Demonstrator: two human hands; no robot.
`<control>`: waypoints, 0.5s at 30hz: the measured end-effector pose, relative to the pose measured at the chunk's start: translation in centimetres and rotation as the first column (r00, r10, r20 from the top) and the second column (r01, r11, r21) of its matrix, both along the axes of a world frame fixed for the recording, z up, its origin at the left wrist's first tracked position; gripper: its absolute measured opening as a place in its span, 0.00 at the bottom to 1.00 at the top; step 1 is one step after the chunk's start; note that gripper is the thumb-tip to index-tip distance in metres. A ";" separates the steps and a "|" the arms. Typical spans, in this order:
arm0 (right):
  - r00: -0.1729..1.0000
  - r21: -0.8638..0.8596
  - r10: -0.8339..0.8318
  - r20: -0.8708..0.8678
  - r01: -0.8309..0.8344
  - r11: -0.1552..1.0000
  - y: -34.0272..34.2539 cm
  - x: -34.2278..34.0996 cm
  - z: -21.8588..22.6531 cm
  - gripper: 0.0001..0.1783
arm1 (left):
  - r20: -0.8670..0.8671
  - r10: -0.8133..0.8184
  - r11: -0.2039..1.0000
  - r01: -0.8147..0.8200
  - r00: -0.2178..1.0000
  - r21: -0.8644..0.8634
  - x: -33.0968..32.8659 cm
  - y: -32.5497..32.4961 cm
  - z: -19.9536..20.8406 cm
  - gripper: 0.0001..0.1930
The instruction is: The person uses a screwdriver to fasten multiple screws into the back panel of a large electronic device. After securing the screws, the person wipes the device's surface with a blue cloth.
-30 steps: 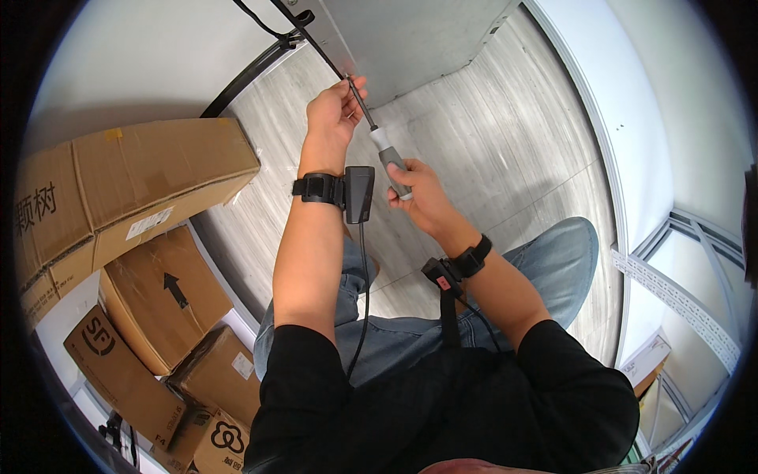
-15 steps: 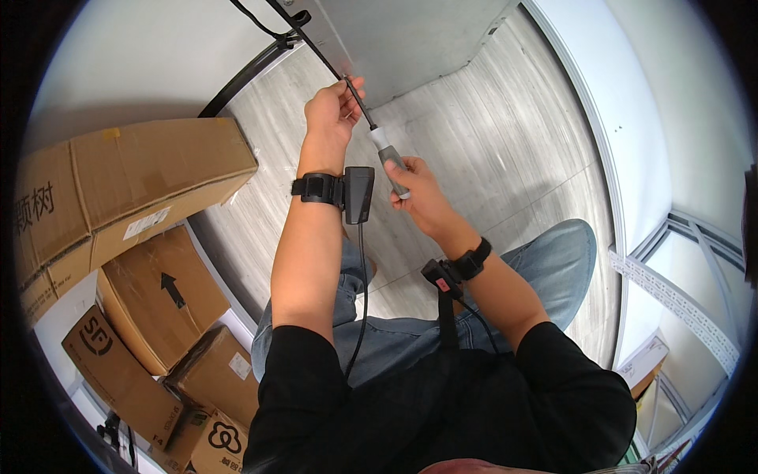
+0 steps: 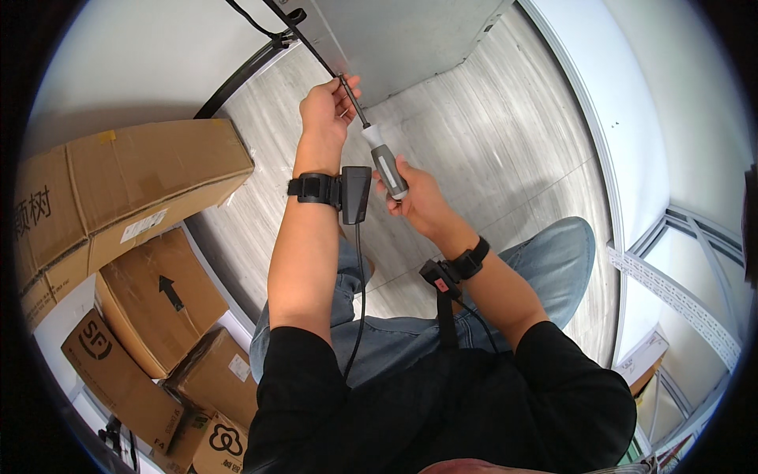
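One broad, flat, pale-grey metal panel (image 3: 403, 47) ahead; a skidding tool tip could scratch it; long brown cardboard carton (image 3: 174, 158) to the left, apart from both hands; straight thin black strip (image 3: 314, 50) running down to the tool's tip; sideways pressure there might throw the tip off; slim black cable (image 3: 358, 292) trailing from the left wrist; a sudden arm jerk could tug it; screwdriver with grey-and-white handle and slender metal shaft (image 3: 384, 164), slanting between the hands; right hand (image 3: 417, 199): fingers curled beneath the handle, thumb alongside; if that hold is slack, the handle could roll; left hand (image 3: 325, 109): thumb and forefinger close around the tip, others loosely bent; whether they pinch it, cannot tell; a slip would jab them.
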State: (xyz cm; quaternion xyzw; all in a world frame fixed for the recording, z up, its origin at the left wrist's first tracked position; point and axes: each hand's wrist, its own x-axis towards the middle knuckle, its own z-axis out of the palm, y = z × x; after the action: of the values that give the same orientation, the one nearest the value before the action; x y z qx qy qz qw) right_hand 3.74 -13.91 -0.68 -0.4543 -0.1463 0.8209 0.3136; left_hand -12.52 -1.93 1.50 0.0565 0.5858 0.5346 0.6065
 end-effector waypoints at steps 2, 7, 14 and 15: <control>0.996 0.000 -0.022 0.091 0.022 1.000 -0.1 -0.4 -0.1 0.22 | -0.003 -0.005 1.000 0.005 1.000 0.005 0.2 0.1 0.0 0.08; 0.988 0.022 0.067 -0.138 -0.064 0.998 0.0 0.7 0.0 0.26 | -0.019 -0.002 1.000 0.002 1.000 0.007 0.2 0.0 0.0 0.08; 0.996 0.092 0.063 0.071 -0.069 0.993 0.0 0.4 0.0 0.23 | -0.013 -0.007 1.000 0.007 1.000 0.009 0.1 0.0 0.0 0.08; 0.995 0.082 0.101 -0.005 -0.100 0.992 0.1 0.9 0.4 0.22 | -0.015 -0.001 1.000 0.001 1.000 0.009 0.1 0.0 -0.1 0.08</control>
State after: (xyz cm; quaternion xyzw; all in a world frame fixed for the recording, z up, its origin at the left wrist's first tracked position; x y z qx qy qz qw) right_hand 4.63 -13.84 -0.31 -0.4292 -0.2010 0.8311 0.2909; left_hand -12.44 -1.97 1.42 0.0635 0.5878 0.5365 0.6022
